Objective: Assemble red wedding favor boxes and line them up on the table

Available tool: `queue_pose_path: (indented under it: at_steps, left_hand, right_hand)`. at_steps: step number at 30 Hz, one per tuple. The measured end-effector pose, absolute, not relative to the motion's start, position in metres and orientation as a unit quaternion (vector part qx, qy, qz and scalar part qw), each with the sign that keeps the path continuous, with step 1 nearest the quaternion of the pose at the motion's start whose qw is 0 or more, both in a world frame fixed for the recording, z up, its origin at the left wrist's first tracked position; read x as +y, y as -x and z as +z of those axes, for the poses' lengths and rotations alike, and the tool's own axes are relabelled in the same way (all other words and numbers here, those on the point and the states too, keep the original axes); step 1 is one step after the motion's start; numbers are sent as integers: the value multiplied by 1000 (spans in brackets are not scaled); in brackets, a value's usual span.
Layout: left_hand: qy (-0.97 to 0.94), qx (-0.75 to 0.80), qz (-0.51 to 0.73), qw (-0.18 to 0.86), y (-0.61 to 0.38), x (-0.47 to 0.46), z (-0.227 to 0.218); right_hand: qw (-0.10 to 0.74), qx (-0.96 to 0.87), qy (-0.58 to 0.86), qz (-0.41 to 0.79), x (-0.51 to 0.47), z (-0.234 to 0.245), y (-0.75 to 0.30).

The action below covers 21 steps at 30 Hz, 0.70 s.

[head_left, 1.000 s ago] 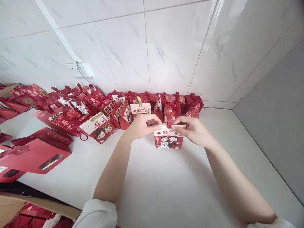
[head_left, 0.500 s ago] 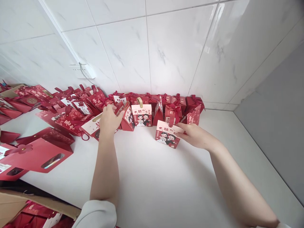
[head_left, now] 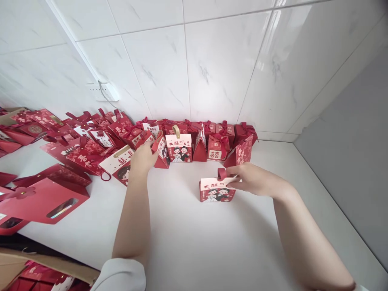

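Note:
A small red and white gift box (head_left: 216, 191) with a cartoon couple on its front stands on the white table (head_left: 212, 242). My right hand (head_left: 250, 180) pinches the top flap of this box beside its red tab. My left hand (head_left: 143, 158) reaches left into the row of boxes, its fingers closed on the upper edge of a red triangular box (head_left: 162, 152). A matching cartoon box with a gold loop handle (head_left: 179, 146) stands just right of that hand.
Many red gift boxes and bags with ribbons (head_left: 218, 137) line the tiled wall (head_left: 212, 60) and pile up at the left (head_left: 75, 145). A larger red bag with a window (head_left: 45, 200) lies at the left. A cardboard carton (head_left: 18, 266) sits at the bottom left.
My left hand let go of the cartoon box and moved left to the triangular box in the row. My right hand drew the cartoon box nearer on the table.

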<state>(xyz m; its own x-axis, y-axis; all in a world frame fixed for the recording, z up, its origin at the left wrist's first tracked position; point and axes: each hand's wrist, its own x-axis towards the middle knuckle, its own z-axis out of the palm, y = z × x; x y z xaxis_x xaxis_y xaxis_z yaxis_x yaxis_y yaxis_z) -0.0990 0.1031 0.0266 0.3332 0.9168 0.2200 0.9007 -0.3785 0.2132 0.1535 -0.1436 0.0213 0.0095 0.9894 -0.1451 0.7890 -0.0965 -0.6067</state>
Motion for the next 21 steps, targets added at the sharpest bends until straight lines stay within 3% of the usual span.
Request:
queue_pose_path:
  at_steps: [2, 4, 6, 8, 10, 13, 15, 21]
  left_hand:
    - [-825, 506, 251, 7, 86, 85, 32]
    - [-860, 405, 294, 103, 70, 63, 38]
    - [-901, 276, 208, 264, 57, 46, 41]
    - [-909, 191, 96, 358, 50, 39, 40]
    - [-913, 203, 126, 331, 49, 44, 35]
    - [-854, 319, 377, 162, 56, 69, 24]
    - [-784, 413, 457, 79, 65, 91, 14]
    - [-776, 575, 243, 90, 104, 137, -1]
  right_hand:
    - [206, -636, 693, 271, -136, 15, -151]
    - [244, -623, 695, 263, -124, 6, -147]
    - [286, -621, 681, 262, -112, -3, -144]
    - [308, -630, 661, 267, -105, -10, -143]
    - [309, -637, 648, 281, -104, -11, -143]
    - [299, -634, 648, 299, -110, -7, -146]
    - [292, -631, 651, 305, -114, -4, -148]
    - [274, -632, 657, 305, -115, -2, -148]
